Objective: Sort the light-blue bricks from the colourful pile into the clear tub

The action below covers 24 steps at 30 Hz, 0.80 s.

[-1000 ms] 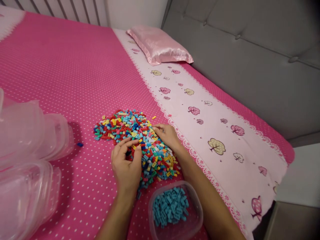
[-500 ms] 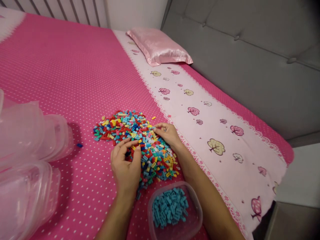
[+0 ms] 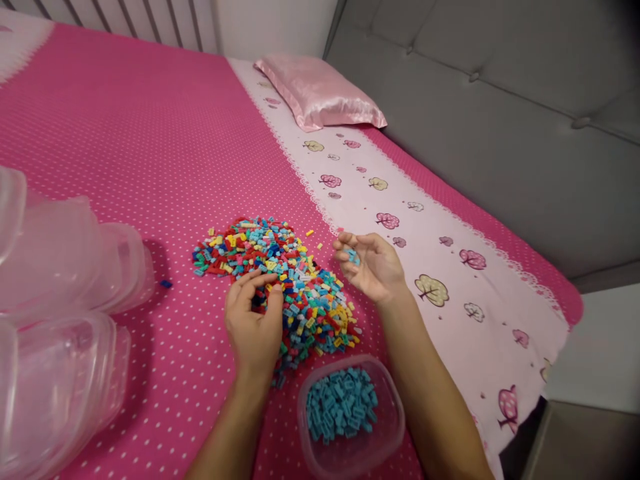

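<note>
A pile of small toy building bricks (image 3: 305,287) in many colours lies on the pink dotted bedspread. My left hand (image 3: 254,320) rests at the near left edge of the pile, its fingers curved over the bricks and the thumb apart from them; I see nothing held in it. To the right of the pile, my right hand (image 3: 373,263) is raised, palm turned up and fingers curled round a few light blue bricks (image 3: 352,256). Between my forearms stands a clear plastic tub (image 3: 385,440) with many teal-blue bricks (image 3: 343,403) inside.
Stacks of clear plastic tubs (image 3: 55,260) stand at the left. A stray dark blue brick (image 3: 166,284) lies beside them, and a yellow brick (image 3: 309,233) lies beyond the pile. A pink satin pillow (image 3: 320,93) is against the grey headboard (image 3: 475,127).
My right hand has moved right, away from the pile, and turned palm up, showing light blue bricks in it. My left hand stays at the pile, almost unmoved.
</note>
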Motion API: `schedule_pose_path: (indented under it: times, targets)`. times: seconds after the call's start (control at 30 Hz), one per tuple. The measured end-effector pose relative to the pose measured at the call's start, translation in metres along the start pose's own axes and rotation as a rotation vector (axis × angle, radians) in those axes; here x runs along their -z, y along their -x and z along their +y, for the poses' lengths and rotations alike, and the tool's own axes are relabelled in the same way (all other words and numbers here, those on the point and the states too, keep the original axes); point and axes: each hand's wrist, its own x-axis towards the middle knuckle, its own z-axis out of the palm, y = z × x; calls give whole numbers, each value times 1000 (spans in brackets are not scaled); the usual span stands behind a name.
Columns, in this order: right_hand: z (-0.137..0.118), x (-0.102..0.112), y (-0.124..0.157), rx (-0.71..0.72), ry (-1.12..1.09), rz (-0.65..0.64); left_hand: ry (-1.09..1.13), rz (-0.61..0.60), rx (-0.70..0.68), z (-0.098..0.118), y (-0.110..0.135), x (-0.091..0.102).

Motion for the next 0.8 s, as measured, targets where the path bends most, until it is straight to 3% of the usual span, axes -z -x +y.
schedule_pose_path:
  times: [0.13,0.33,0.43,0.5,0.57,0.7,0.73,0.8]
  targets:
    - [3,-8,52,-45,151,-48,4,1,-9,2,-3,3]
    - [32,-12,136,-59,431,-102,-7,1,-12,4,-3,3]
    - [44,-10,162,20,582,-50,1,7,-20,5,-3,3]
    - [47,-3,176,113,621,101,4,10,-13,5,-4,4]
    - [48,15,190,288,619,389,-3,13,-1,6,-4,4]
    - [52,95,225,832,564,1026,-10,19,-1,6,-5,5]
    - [55,119,235,886,559,1163,-9,20,-5,5,-5,5]
    - [64,162,255,765,556,1377,-9,20,-11,4,-5,4]
